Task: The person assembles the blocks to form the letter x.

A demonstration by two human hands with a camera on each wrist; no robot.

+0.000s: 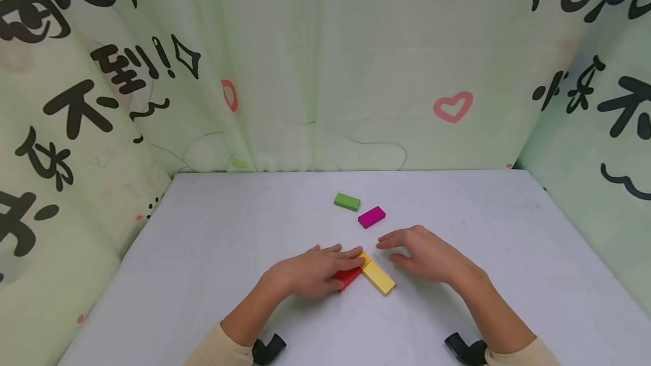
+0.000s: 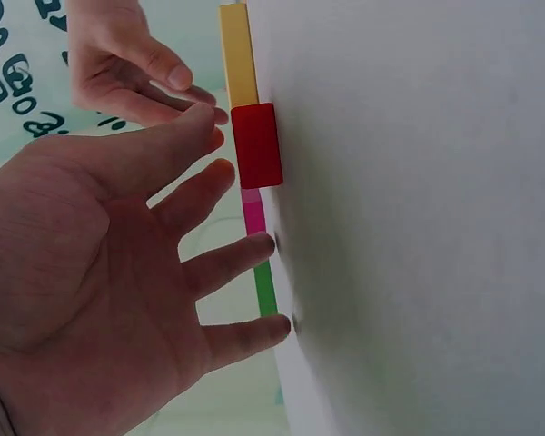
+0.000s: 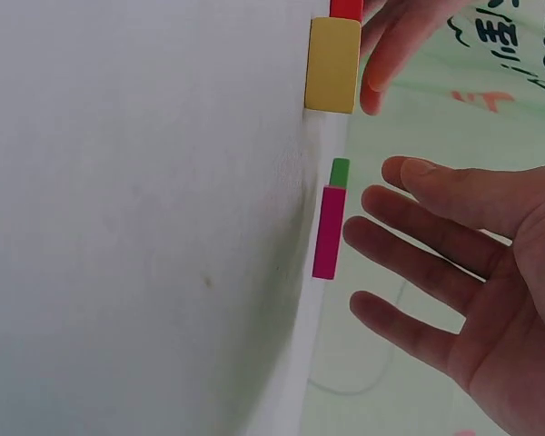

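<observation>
In the head view my left hand (image 1: 311,273) lies palm down over a red block (image 1: 348,277), its fingers spread. Its fingertips reach a small orange-yellow block (image 1: 365,259), partly hidden beneath them. A longer yellow block (image 1: 379,277) adjoins that one end to end and slants toward the front right. From the left wrist view, the thumb and index finger are right at the red block (image 2: 256,145), while the other fingers are stretched out. To the right of the yellow block hovers my right hand (image 1: 428,255), fingers loosely bent and holding nothing.
Farther back on the white table (image 1: 244,213) lie a magenta block (image 1: 372,217) and a green block (image 1: 347,202), set apart from the others. Curtains (image 1: 376,72) with printed writing and hearts enclose the table's back and sides.
</observation>
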